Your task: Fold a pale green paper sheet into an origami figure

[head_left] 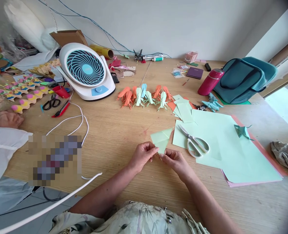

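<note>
A small pale green paper square (161, 139), partly folded, lies on the wooden table (114, 136) near its front edge. My left hand (144, 156) pinches the paper's lower left corner, fingers closed. My right hand (175, 160) pinches the lower edge just beside it, also closed. White-handled scissors (194, 143) rest to the right on large pale green sheets (231, 146). A row of folded orange, blue and green paper figures (144, 96) stands further back.
A white desk fan (86, 71) with its cable stands back left, beside black scissors (51, 103) and a red cutter (61, 110). A red bottle (210, 81) and teal backpack (243, 79) sit back right. Another person's hand (6, 118) rests at the left edge.
</note>
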`<state>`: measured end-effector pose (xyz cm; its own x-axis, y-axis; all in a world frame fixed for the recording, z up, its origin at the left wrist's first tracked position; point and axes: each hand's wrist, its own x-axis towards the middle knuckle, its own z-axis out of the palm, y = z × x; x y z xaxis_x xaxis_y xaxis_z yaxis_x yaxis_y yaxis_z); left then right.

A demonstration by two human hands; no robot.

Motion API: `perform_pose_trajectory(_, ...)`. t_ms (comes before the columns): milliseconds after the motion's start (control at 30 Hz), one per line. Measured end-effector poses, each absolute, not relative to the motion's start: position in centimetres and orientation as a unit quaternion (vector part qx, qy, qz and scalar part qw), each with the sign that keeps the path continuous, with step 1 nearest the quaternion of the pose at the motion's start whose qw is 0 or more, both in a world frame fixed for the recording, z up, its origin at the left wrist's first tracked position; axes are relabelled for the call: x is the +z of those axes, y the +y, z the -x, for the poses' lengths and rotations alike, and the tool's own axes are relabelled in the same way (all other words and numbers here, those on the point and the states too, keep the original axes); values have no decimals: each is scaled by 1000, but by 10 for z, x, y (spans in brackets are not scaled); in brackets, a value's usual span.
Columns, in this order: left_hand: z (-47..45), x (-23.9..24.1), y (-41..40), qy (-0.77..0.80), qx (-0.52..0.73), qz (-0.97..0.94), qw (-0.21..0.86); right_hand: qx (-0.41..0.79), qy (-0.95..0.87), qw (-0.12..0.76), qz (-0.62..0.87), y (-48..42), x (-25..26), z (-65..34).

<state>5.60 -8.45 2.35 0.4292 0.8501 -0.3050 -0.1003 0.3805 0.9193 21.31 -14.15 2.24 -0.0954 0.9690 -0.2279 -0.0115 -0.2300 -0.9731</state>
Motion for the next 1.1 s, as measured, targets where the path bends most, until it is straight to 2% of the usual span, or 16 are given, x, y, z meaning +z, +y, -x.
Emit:
perform_pose_trajectory(267,-55,22,-79,397,278,-463,743,590,-450,404,535,-139,23,-220)
perform_pose_trajectory(633,-53,13,-81,400,281,-463,739,583,-468,357,560,-140,26,-218)
perform_pose_trajectory(1100,-50,14,-83,400,282,-483,726,578,-478,360,555,-142,18,-220)
